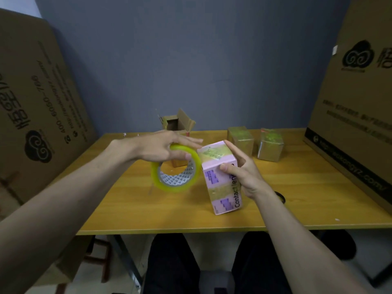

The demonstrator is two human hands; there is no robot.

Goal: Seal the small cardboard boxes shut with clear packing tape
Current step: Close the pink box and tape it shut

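Mid-taping: left hand [161,148] gripping tape roll [176,168] beside pink box [220,177], right hand [244,172] steadying it near desk [127,209] front edge. Next, probably: pull tape across, press flat.

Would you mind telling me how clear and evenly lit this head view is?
Head view: soft, dim indoor light with faint shadows; wide-angle bending tilts the big cartons at the edges; glare on the taped boxes; the tape roll and pink box look slightly soft.
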